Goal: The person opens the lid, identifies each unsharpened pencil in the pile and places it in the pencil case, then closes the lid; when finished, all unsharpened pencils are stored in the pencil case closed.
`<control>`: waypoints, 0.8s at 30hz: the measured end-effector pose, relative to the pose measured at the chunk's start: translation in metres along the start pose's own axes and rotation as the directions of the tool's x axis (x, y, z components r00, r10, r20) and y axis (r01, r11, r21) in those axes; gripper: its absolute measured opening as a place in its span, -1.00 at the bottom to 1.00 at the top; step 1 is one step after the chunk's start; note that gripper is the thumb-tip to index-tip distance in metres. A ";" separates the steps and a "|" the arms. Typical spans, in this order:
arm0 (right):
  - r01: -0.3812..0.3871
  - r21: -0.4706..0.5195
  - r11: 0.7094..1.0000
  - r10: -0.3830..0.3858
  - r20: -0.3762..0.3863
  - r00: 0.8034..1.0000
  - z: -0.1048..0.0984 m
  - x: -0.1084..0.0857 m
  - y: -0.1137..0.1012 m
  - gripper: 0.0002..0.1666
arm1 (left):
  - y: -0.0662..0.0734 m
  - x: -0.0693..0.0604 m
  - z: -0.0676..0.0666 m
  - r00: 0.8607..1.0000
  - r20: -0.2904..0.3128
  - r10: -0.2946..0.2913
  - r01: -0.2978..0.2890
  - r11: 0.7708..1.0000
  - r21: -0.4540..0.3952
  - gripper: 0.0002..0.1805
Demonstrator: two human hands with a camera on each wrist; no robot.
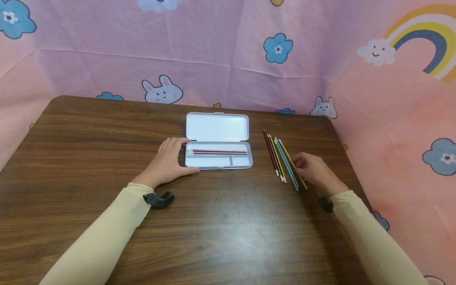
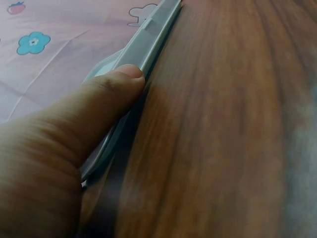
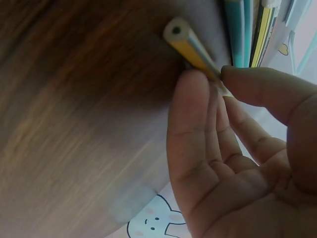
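A white pencil case (image 1: pixel 208 161) lies with its lid laid back, and a red pencil and a dark one (image 1: pixel 219 152) are in its long rear compartment. My left hand (image 1: pixel 169 162) holds the case's left end, thumb along the front edge and a finger at the back by the hinge. In the left wrist view the thumb (image 2: pixel 111 89) presses on the case's side. My right hand (image 1: pixel 315 170) pinches a gold-yellow pencil (image 3: pixel 190 49) between thumb and fingers. That pencil is the rightmost of a loose group, beside two teal pencils (image 1: pixel 286 164).
Left of the teal pencils lie a yellow-and-black pencil (image 1: pixel 277 158) and a red-and-black one (image 1: pixel 270 152), white erasers toward me. The brown wooden table (image 1: pixel 213 221) ends at a patterned pink cloth (image 1: pixel 228 59) behind and on the right.
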State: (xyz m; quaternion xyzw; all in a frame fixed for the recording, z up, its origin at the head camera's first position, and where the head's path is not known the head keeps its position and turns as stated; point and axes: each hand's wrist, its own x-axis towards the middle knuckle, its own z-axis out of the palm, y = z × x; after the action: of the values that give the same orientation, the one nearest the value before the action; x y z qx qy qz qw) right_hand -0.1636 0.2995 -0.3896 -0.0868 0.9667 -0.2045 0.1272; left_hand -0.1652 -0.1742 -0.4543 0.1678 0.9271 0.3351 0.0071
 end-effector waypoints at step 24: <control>0.003 -0.071 0.997 0.000 0.046 0.999 -0.006 -0.024 0.010 -0.66 | 0.001 0.000 -0.001 1.000 -0.003 0.006 -0.006 1.000 0.005 0.13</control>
State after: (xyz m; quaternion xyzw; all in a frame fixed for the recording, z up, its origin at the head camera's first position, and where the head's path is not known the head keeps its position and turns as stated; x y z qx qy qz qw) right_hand -0.1436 0.3162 -0.3831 -0.0967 0.9701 -0.1678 0.1462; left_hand -0.1651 -0.1740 -0.4532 0.1700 0.9274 0.3332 0.0044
